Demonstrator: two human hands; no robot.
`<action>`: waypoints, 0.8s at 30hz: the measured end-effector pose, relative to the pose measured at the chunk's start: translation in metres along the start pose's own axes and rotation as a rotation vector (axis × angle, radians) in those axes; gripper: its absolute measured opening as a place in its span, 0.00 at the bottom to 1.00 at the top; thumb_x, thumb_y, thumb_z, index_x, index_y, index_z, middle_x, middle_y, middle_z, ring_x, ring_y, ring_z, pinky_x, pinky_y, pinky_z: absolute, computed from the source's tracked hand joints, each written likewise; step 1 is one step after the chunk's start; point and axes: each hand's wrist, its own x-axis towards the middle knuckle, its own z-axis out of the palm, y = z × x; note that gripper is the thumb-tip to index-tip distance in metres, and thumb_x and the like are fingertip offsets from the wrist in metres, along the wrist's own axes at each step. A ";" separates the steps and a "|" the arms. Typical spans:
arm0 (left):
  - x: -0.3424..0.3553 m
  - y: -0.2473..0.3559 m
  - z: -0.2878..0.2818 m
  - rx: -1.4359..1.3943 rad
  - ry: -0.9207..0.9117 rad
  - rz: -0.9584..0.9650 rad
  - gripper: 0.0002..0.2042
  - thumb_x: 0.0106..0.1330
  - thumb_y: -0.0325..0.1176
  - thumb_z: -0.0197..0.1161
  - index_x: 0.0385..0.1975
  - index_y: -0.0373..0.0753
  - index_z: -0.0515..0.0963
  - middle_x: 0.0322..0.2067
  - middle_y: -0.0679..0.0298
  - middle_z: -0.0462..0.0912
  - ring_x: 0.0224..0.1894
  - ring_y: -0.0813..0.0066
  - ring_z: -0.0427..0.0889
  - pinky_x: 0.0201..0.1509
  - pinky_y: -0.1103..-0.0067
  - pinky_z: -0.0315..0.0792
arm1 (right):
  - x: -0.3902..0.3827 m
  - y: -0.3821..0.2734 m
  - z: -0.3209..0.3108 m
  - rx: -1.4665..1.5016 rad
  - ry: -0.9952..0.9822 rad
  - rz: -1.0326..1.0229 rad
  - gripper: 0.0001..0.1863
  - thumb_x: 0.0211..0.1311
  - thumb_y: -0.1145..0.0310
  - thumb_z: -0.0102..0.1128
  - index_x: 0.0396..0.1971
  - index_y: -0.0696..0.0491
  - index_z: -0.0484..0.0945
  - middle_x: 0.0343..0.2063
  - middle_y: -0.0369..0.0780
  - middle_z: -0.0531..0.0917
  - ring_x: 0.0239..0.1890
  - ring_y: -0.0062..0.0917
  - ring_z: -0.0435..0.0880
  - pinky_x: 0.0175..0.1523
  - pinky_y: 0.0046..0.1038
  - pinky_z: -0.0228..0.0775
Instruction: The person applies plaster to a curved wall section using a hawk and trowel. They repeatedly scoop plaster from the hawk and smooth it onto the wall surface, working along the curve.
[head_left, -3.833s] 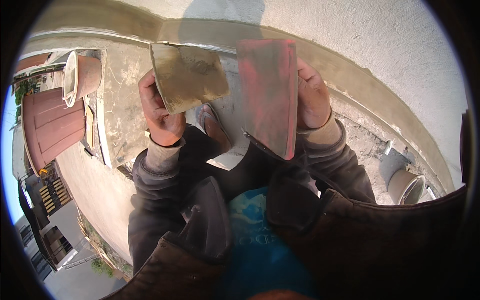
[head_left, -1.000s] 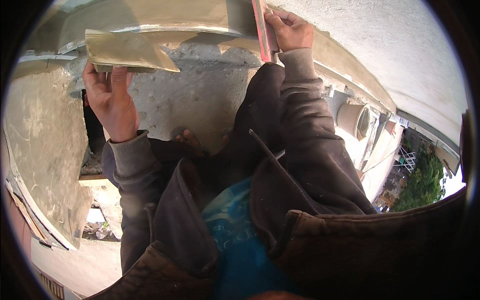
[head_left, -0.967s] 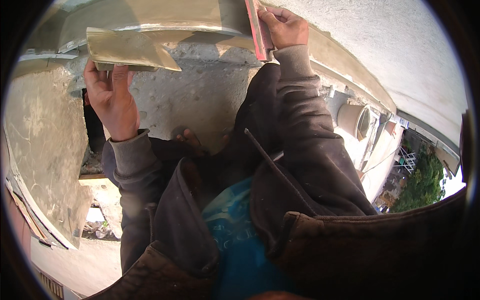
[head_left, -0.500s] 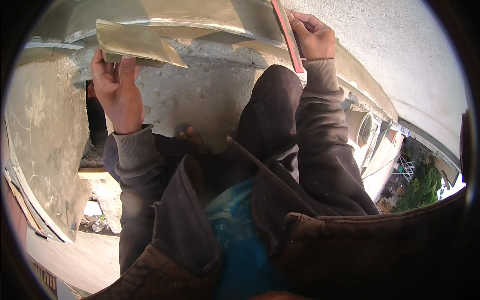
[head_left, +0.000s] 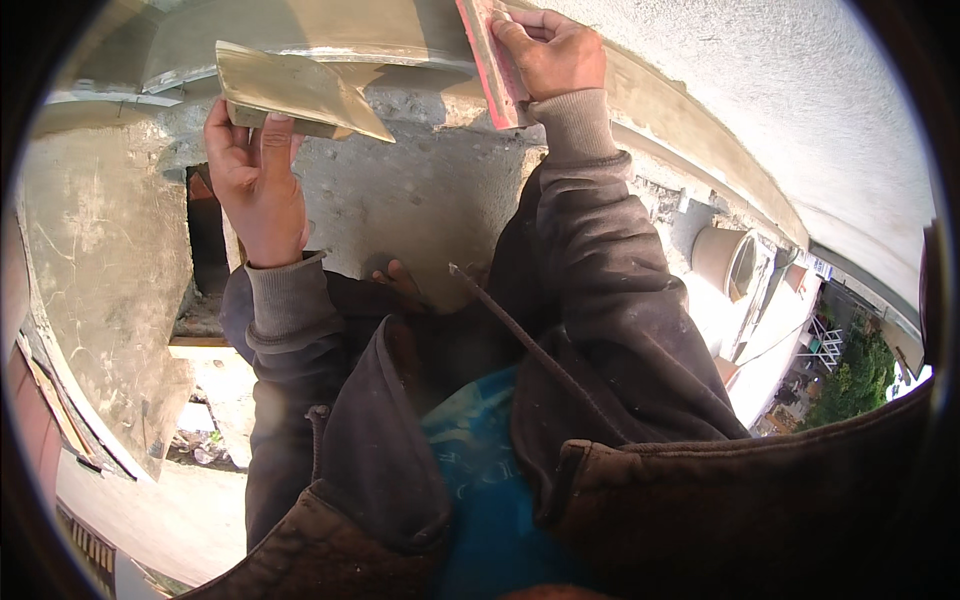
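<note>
My left hand (head_left: 258,195) is closed around the block-like handle under a flat, thin-bladed plastering trowel (head_left: 300,92). The blade is tilted, its broad face smeared with grey-beige residue. Up and to the right, my right hand (head_left: 562,58) grips a long plastering float (head_left: 488,65) with a pink-red edge and a grey, dusty face. The float is near the ledge of the plastered wall (head_left: 390,25); whether it touches the surface, I cannot tell. Part of its upper end is cut off by the frame's top edge.
A rough concrete surface (head_left: 400,190) with a bare foot (head_left: 400,280) on it lies below my hands. Left of it is a dark rectangular opening (head_left: 208,235). A white textured wall (head_left: 760,110) rises at right, beyond a drop with greenery (head_left: 850,380) below.
My right hand has moved left with the float, which now shows more of its face. My left hand and trowel have shifted slightly right.
</note>
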 end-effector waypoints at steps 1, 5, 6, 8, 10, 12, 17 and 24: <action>0.000 -0.001 0.003 -0.003 -0.011 -0.012 0.26 0.71 0.31 0.66 0.65 0.34 0.64 0.57 0.61 0.76 0.56 0.75 0.76 0.57 0.75 0.74 | 0.000 -0.009 0.013 0.071 0.031 -0.092 0.17 0.63 0.58 0.68 0.43 0.57 0.87 0.32 0.45 0.89 0.33 0.32 0.89 0.42 0.29 0.80; 0.003 -0.008 -0.005 -0.062 -0.074 -0.040 0.25 0.75 0.29 0.59 0.68 0.36 0.61 0.62 0.56 0.71 0.63 0.66 0.74 0.65 0.63 0.73 | -0.003 -0.049 0.028 0.295 -0.249 0.026 0.18 0.56 0.54 0.70 0.32 0.56 0.89 0.25 0.42 0.89 0.29 0.31 0.89 0.41 0.30 0.81; 0.005 -0.011 -0.006 -0.144 -0.110 -0.050 0.24 0.76 0.31 0.58 0.69 0.36 0.61 0.62 0.56 0.71 0.63 0.65 0.75 0.64 0.63 0.74 | 0.002 -0.028 0.040 0.669 -0.362 0.155 0.16 0.62 0.62 0.67 0.41 0.59 0.86 0.33 0.41 0.89 0.34 0.28 0.88 0.43 0.30 0.80; 0.008 -0.012 -0.015 -0.269 -0.130 -0.115 0.22 0.78 0.32 0.53 0.69 0.36 0.63 0.61 0.56 0.73 0.61 0.65 0.77 0.61 0.64 0.77 | -0.013 -0.009 0.022 1.218 -0.449 0.048 0.20 0.67 0.69 0.62 0.55 0.63 0.79 0.47 0.43 0.86 0.43 0.27 0.86 0.50 0.30 0.77; 0.000 -0.019 -0.014 -0.423 -0.154 -0.262 0.20 0.79 0.31 0.48 0.67 0.34 0.65 0.59 0.55 0.77 0.57 0.65 0.81 0.57 0.66 0.81 | -0.036 0.002 -0.006 1.315 -0.470 -0.118 0.24 0.70 0.72 0.59 0.63 0.64 0.72 0.55 0.44 0.81 0.53 0.27 0.82 0.59 0.31 0.73; 0.000 -0.056 -0.027 -0.693 -0.351 -0.391 0.19 0.79 0.32 0.47 0.66 0.33 0.67 0.58 0.54 0.78 0.56 0.63 0.83 0.55 0.64 0.83 | -0.057 0.006 -0.010 1.152 -0.360 -0.317 0.25 0.70 0.72 0.59 0.65 0.63 0.71 0.54 0.44 0.80 0.55 0.28 0.80 0.61 0.31 0.70; -0.020 -0.056 0.003 -0.534 -0.411 -0.466 0.26 0.77 0.42 0.56 0.69 0.37 0.65 0.60 0.58 0.75 0.60 0.67 0.78 0.59 0.69 0.80 | -0.078 -0.015 0.001 0.710 -0.160 -0.649 0.33 0.52 0.85 0.59 0.63 0.57 0.76 0.48 0.45 0.80 0.51 0.32 0.80 0.59 0.30 0.72; -0.023 -0.068 0.003 -0.818 -0.457 -0.507 0.24 0.79 0.41 0.51 0.68 0.35 0.66 0.61 0.53 0.76 0.60 0.58 0.79 0.60 0.62 0.80 | -0.093 -0.006 0.003 0.418 -0.166 -0.755 0.35 0.46 0.87 0.57 0.60 0.53 0.81 0.47 0.45 0.80 0.45 0.34 0.84 0.48 0.29 0.79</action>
